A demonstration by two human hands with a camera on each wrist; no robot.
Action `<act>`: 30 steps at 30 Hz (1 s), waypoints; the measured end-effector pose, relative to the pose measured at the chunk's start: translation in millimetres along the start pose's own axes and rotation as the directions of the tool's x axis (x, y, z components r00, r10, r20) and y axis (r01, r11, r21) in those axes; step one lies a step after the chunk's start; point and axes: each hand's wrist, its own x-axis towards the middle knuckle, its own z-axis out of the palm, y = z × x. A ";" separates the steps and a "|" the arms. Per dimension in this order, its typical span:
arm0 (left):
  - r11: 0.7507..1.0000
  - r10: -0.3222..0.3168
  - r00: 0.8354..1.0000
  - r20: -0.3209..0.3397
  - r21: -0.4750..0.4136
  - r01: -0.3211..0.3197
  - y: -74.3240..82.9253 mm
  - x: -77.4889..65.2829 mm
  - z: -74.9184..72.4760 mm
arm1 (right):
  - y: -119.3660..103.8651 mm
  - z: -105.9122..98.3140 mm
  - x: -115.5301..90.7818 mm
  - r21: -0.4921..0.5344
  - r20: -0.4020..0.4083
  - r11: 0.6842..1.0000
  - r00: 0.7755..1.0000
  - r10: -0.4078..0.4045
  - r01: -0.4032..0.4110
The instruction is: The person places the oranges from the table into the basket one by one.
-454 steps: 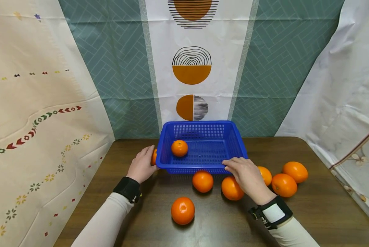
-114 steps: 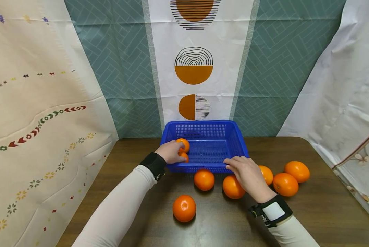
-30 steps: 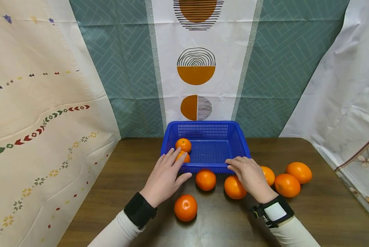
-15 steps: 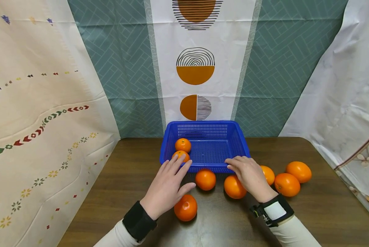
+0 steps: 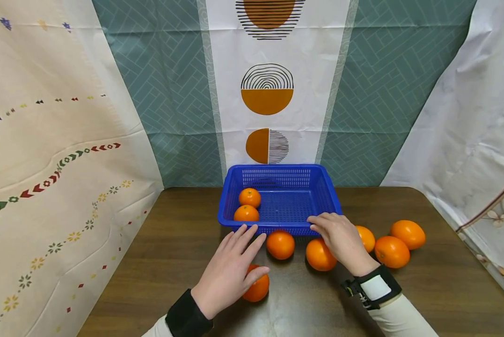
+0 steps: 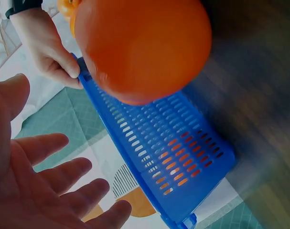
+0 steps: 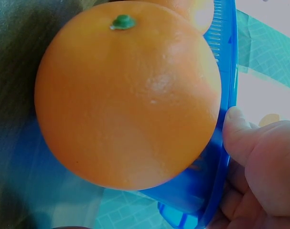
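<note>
Two oranges, one at the back (image 5: 249, 198) and one in front (image 5: 246, 213), sit at the left end of the blue plastic basket (image 5: 277, 225). My left hand (image 5: 228, 274), fingers spread, is in front of the basket and partly covers the nearest orange (image 5: 260, 288). In the left wrist view, a gap shows between the left hand (image 6: 49, 181) and a large-looking orange (image 6: 145, 47). My right hand (image 5: 340, 241) grips the basket's front right rim, the thumb (image 7: 236, 119) against it in the right wrist view. Below that hand lies another orange (image 5: 319, 256).
One orange (image 5: 281, 245) stands close to the basket's front wall. Right of my right hand are several more, including a middle one (image 5: 392, 252) and a far one (image 5: 407, 234). The brown table (image 5: 167, 234) meets hanging cloths behind and at both sides.
My left hand held an orange outside the basket's left side, then placed it inside behind the front rim. It has let go and drawn back toward the nearest orange. The right hand stayed put.
</note>
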 end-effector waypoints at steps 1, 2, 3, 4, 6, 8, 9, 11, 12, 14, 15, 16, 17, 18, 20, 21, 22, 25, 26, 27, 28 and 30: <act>1.000 -0.003 1.000 0.005 0.003 0.003 0.8 -1.7 0.8 | -0.2 0.0 0.0 0.000 0.001 1.000 1.000 0.001 -0.001; 1.000 -0.003 1.000 0.007 0.003 0.003 1.6 -3.3 1.5 | -0.3 0.0 0.1 0.000 0.002 1.000 1.000 0.000 0.000; 1.000 -0.002 1.000 0.007 0.001 0.002 2.4 -4.9 2.1 | -0.4 0.1 0.1 -0.001 0.002 1.000 1.000 -0.001 0.001; 1.000 0.002 1.000 0.005 -0.003 -0.002 3.3 -6.4 2.6 | -0.5 0.1 0.1 -0.001 0.002 1.000 1.000 -0.002 0.002; 1.000 0.012 1.000 -0.001 -0.009 -0.012 5.0 -9.4 3.3 | -0.8 0.1 0.2 -0.001 0.001 1.000 1.000 -0.004 0.004; 1.000 0.025 1.000 -0.006 -0.015 -0.025 6.3 -12.2 4.4 | -1.0 -0.1 0.2 -0.004 -0.001 1.000 1.000 -0.006 0.006; 0.999 0.032 0.999 -0.008 -0.012 -0.032 6.9 -13.5 5.0 | -1.1 -0.1 0.2 -0.005 -0.001 1.000 1.000 -0.006 0.006; 0.999 0.041 0.999 -0.007 -0.002 -0.041 8.0 -15.8 6.2 | -1.5 -0.5 0.2 -0.005 -0.001 1.000 1.000 -0.004 0.004; 0.999 0.044 0.999 -0.005 0.004 -0.044 8.5 -16.9 6.7 | -1.7 -0.8 0.3 -0.005 0.001 1.000 1.000 -0.003 0.003; 0.999 0.046 0.999 0.005 0.024 -0.046 9.5 -19.2 7.6 | -2.0 -1.2 0.4 -0.005 0.003 1.000 1.000 -0.001 0.001; 0.998 0.047 0.999 0.009 0.034 -0.047 9.9 -20.2 8.1 | -2.2 -1.5 0.5 -0.005 0.004 1.000 1.000 0.000 0.000; 0.998 0.048 0.999 0.013 0.041 -0.048 10.3 -21.1 8.7 | -2.2 -1.6 0.6 -0.005 0.005 1.000 1.000 0.000 0.000; 0.998 0.050 0.999 0.014 0.047 -0.050 10.7 -22.0 9.2 | -2.2 -1.7 0.6 -0.004 0.006 1.000 1.000 0.001 -0.001; 0.997 0.049 0.999 0.018 0.054 -0.050 11.1 -22.7 9.5 | -2.2 -1.7 0.6 -0.004 0.006 1.000 1.000 0.001 -0.001; 0.998 0.044 0.998 0.035 0.052 -0.045 11.9 -23.4 9.6 | -2.1 -1.9 0.5 0.000 0.005 1.000 1.000 0.000 0.000; 0.998 0.041 0.998 0.044 0.050 -0.043 12.3 -23.8 9.7 | -2.1 -1.9 0.4 0.002 0.005 1.000 1.000 0.000 0.000; 0.998 0.038 0.998 0.053 0.048 -0.040 12.7 -24.2 9.9 | -2.2 -2.0 0.4 0.004 0.005 1.000 1.000 0.000 0.000; 0.998 0.029 0.996 0.078 0.044 -0.033 13.7 -25.4 10.9 | -2.4 -2.5 0.3 0.008 0.006 1.000 1.000 0.002 -0.002; 0.998 0.029 0.996 0.081 0.049 -0.033 14.1 -26.1 11.6 | -2.5 -2.7 0.3 0.008 0.007 1.000 1.000 0.002 -0.002; 0.998 0.031 0.996 0.081 0.051 -0.036 14.3 -26.6 12.5 | -2.6 -2.8 0.3 0.008 0.008 1.000 1.000 0.002 -0.002; 0.998 0.033 0.996 0.081 0.053 -0.037 14.5 -27.2 13.4 | -2.6 -2.9 0.4 0.008 0.008 1.000 1.000 0.002 -0.002; 0.998 0.037 0.996 0.083 0.052 -0.041 14.9 -28.1 15.0 | -2.6 -2.9 0.5 0.006 0.007 1.000 1.000 0.000 0.000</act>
